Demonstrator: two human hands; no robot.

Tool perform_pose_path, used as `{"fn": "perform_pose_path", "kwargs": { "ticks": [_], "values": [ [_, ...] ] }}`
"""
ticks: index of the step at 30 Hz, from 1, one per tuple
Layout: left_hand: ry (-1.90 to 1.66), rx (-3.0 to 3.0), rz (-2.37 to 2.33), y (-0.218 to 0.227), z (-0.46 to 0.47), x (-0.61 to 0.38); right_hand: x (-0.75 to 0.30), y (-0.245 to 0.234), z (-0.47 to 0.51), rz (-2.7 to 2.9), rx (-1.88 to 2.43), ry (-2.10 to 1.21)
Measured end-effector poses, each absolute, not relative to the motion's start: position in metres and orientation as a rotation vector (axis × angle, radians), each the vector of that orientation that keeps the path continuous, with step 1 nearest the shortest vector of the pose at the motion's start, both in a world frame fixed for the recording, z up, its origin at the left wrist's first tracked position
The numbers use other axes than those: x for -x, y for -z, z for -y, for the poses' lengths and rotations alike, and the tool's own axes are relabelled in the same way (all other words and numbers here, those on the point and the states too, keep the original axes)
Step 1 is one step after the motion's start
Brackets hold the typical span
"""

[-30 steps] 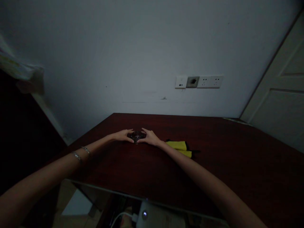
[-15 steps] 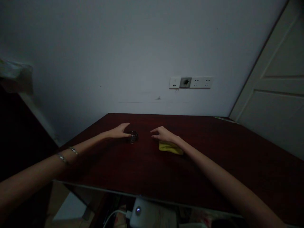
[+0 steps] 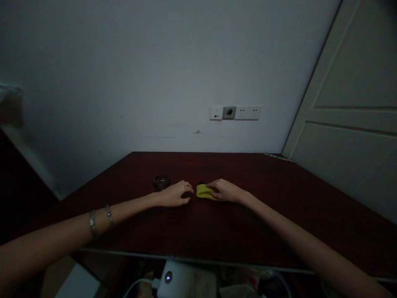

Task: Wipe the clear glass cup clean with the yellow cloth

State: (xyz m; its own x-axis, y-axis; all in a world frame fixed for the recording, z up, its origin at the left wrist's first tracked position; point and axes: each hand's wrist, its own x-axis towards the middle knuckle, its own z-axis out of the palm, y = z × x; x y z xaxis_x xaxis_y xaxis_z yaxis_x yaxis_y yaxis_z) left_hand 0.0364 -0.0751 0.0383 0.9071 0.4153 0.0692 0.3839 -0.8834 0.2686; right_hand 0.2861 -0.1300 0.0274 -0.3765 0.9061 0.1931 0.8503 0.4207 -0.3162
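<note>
A small round glass dish [image 3: 161, 181] stands alone on the dark red table [image 3: 279, 207], left of centre. My left hand [image 3: 176, 193] lies on the table just right of the dish, fingers curled and apart from it, with nothing seen in them. My right hand [image 3: 226, 191] rests on a folded yellow cloth [image 3: 203, 191], fingers closed over its right part. The two hands are a short gap apart. The room is dim.
A white wall with a socket strip [image 3: 235, 112] rises behind the table. A white door [image 3: 350, 111] stands at the right. Below the near table edge sit a white device with a lit button [image 3: 168, 277] and a cable.
Both hands let go of the glass dish and moved right. My right hand went onto the yellow cloth; my left hand followed to beside it. The camera turned right.
</note>
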Motion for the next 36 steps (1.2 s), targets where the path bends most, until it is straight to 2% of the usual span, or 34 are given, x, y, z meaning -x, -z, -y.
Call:
{"fn": "perform_pose_path", "kwargs": {
  "ticks": [9,14,19,23,26,32,36],
  "values": [
    [-0.319,-2.306,-0.826,-0.021,0.074,-0.038,-0.285,-0.025,0.128,2.299,1.551,-0.222],
    [-0.382,-2.058,-0.820,-0.011,0.078,-0.041,-0.272,-0.048,0.129,2.249,1.466,-0.259],
    [-0.577,-1.718,-0.780,-0.020,0.090,-0.042,-0.250,-0.077,0.130,2.198,1.325,-0.299],
    [-0.602,-1.637,-0.834,-0.031,0.096,-0.033,-0.236,-0.090,0.124,1.980,1.247,-0.577],
    [-0.440,-1.598,-0.822,-0.041,0.093,-0.015,-0.233,-0.092,0.115,1.866,1.216,-0.777],
    [0.226,-1.668,-0.928,-0.068,0.066,0.047,-0.227,-0.075,0.100,1.901,1.188,-0.928],
    [0.368,-1.708,-1.019,-0.079,0.042,0.085,-0.195,-0.047,0.095,1.925,1.171,-0.999]
  ]
}}
